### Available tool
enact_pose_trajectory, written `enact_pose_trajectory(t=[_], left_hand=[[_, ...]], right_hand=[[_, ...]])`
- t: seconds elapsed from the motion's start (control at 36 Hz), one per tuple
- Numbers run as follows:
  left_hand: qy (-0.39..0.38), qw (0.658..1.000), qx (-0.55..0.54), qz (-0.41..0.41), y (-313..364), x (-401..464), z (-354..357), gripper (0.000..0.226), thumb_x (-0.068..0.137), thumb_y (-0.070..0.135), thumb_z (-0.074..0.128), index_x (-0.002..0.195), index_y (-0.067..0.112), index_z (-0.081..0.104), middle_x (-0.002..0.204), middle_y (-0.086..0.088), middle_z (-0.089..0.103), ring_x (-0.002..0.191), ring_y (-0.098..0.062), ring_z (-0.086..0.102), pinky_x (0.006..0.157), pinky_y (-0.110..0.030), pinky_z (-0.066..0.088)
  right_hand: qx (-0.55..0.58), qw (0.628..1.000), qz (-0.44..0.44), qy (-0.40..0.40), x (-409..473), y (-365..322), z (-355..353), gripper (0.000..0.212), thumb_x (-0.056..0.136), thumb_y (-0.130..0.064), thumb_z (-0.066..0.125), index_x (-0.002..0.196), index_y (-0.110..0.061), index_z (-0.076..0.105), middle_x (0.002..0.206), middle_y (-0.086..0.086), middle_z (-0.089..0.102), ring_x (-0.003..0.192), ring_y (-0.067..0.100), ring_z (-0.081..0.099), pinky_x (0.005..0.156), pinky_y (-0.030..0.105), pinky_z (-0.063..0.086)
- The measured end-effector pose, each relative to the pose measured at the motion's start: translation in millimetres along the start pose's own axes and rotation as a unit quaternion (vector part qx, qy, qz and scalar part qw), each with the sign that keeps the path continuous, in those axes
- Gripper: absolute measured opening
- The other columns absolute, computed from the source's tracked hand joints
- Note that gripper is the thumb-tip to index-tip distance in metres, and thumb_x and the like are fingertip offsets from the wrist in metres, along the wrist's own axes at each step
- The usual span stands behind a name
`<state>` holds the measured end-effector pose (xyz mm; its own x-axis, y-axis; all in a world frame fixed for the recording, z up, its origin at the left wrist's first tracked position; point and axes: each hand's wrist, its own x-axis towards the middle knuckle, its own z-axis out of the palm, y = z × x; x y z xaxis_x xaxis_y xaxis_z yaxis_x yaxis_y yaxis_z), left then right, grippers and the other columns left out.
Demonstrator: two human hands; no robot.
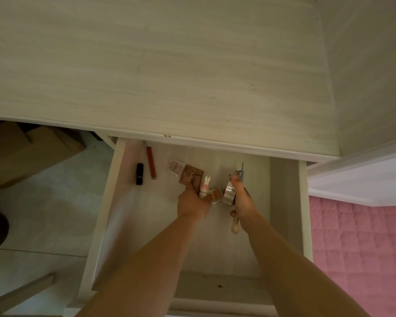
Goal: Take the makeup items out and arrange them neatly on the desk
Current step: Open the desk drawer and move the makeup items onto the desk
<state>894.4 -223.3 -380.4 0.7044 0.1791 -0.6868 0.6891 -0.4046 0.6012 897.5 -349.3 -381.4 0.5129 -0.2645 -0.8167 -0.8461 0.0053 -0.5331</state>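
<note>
The open drawer (284, 179) under the worktop (146, 65) holds everything: black lipstick (139, 173) and red gloss tube (151, 162) toward its left wall, palettes (188, 172) mid-drawer. There the left hand (192, 200) pinches a rabbit-topped tube (205, 186); the right hand (242, 200) grips a silver compact (229, 195).

Dim warm light, soft shadows in the drawer (284, 179) and far left, edges bowed, slight overall blur

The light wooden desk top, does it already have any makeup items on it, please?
No, the light wooden desk top shows none; the black lipstick tube lies in the open drawer.
</note>
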Motion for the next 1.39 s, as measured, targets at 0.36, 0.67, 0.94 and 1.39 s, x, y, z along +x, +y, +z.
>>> enact_pose_trajectory(t=[0.36,0.67,0.94,1.39], left_hand=[[0.002,0.989,-0.115,-0.088,1,-10,11,0.019,0.084,0.014,0.063,0.093,0.01,0.046,0.092,-0.011,0.06,0.068,-0.019,0.052,0.043,-0.019,0.038],[0.008,0.997,-0.075,-0.012,6,-58,-59,0.029,0.083,0.025,0.066,0.105,0.013,0.053,0.102,-0.006,0.063,0.087,-0.021,0.062,0.073,-0.03,0.051],[0.087,0.975,-0.192,0.07,56,-99,-166,0.029,0.085,0.013,0.063,0.112,0.017,0.052,0.101,-0.008,0.064,0.082,-0.023,0.061,0.068,-0.03,0.047],[0.06,0.982,-0.046,0.174,128,-34,-310,0.018,0.091,0.022,0.058,0.102,0.014,0.046,0.095,-0.005,0.053,0.084,-0.02,0.05,0.066,-0.027,0.034]], right_hand=[[0.132,0.986,0.055,-0.084,-14,10,14,0.051,0.086,-0.067,0.04,0.086,-0.021,0.062,0.07,0.0,0.061,0.057,0.014,0.05,0.042,0.023,0.031],[-0.007,0.988,-0.003,-0.157,-87,-10,2,0.048,0.088,-0.064,0.04,0.104,-0.022,0.058,0.09,0.006,0.062,0.06,0.012,0.047,0.048,0.023,0.033],[0.03,0.979,-0.071,-0.189,-156,-77,33,0.058,0.089,-0.061,0.041,0.105,-0.009,0.06,0.064,0.002,0.066,0.039,0.011,0.042,0.034,0.014,0.023],[0.077,0.989,-0.108,-0.071,-170,-190,137,0.051,0.088,-0.067,0.038,0.115,-0.025,0.051,0.078,0.006,0.046,0.05,0.011,0.032,0.042,0.022,0.023]])
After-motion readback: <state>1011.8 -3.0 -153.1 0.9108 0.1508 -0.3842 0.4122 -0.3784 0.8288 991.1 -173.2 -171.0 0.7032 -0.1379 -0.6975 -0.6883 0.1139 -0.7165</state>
